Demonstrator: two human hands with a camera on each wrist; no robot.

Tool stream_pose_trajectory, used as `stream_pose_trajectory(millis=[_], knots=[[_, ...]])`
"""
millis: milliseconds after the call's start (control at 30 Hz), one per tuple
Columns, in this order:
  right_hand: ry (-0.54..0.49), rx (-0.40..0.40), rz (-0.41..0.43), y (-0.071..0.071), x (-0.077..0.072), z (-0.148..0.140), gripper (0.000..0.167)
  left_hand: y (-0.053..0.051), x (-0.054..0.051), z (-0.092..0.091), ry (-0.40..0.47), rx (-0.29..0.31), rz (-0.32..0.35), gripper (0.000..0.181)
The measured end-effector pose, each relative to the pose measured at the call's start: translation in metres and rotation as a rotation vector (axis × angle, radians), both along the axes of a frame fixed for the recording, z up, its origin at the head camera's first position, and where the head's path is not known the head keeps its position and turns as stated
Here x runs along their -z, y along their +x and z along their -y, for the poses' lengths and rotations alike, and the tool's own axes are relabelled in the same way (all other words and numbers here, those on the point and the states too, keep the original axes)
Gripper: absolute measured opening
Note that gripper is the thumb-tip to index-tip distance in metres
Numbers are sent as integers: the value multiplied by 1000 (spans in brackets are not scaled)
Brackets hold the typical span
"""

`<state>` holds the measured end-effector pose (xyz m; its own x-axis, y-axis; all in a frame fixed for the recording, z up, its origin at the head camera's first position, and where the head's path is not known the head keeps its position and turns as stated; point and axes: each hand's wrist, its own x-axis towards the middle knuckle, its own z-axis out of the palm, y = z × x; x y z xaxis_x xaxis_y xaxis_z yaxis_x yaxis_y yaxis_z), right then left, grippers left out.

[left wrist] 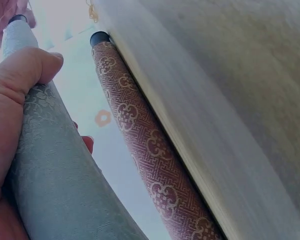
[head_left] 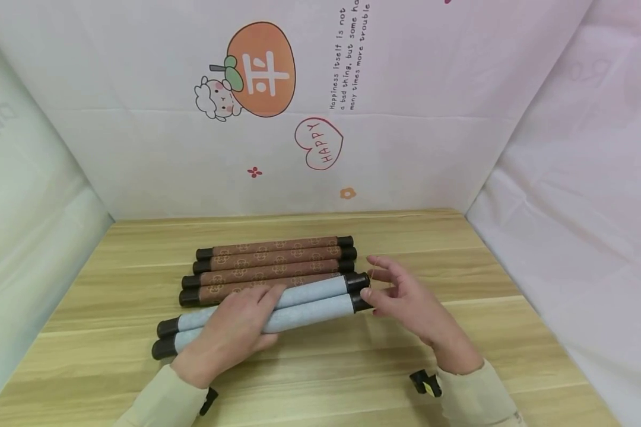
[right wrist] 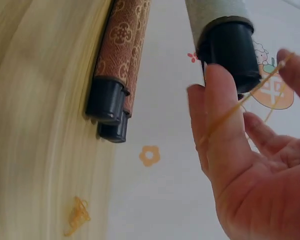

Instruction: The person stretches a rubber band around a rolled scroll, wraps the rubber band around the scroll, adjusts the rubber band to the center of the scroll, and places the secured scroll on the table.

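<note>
My left hand (head_left: 235, 326) grips two light blue rolls with black end caps, side by side and tilted, right end higher; one blue roll (left wrist: 65, 165) fills the lower left of the left wrist view. At their right end, my right hand (head_left: 411, 308) has its fingers spread, with a thin yellow elastic band (right wrist: 230, 112) stretched across them beside a black cap (right wrist: 232, 55). The thumb is close to the lower cap; whether it touches cannot be told. Behind lie several brown patterned rolls (head_left: 267, 263) with black caps, the nearest partly hidden by the blue ones.
A small tangle of yellow bands (right wrist: 77, 216) lies on the wooden table (head_left: 406, 237). White printed cloth (head_left: 406, 148) stands behind the table, with more cloth at both sides. Small black parts (head_left: 426, 384) show by the right sleeve and also by the left.
</note>
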<state>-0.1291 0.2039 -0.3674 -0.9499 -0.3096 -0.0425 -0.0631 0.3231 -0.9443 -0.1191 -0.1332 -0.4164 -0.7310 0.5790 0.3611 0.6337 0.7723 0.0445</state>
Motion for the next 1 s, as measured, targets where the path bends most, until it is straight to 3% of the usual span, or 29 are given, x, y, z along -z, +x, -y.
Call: stream_pose_trajectory(millis=[233,567,1000], knots=[[-80,-125,98,-3,6,5,80,2,-3,1,19,39,-30,87],[-137,-162,179,-2,6,12,78,5,-8,-1,20,69,-35,94],[-85,-207,151,-1,4,18,74,5,-12,-8,39,69,-16,94]])
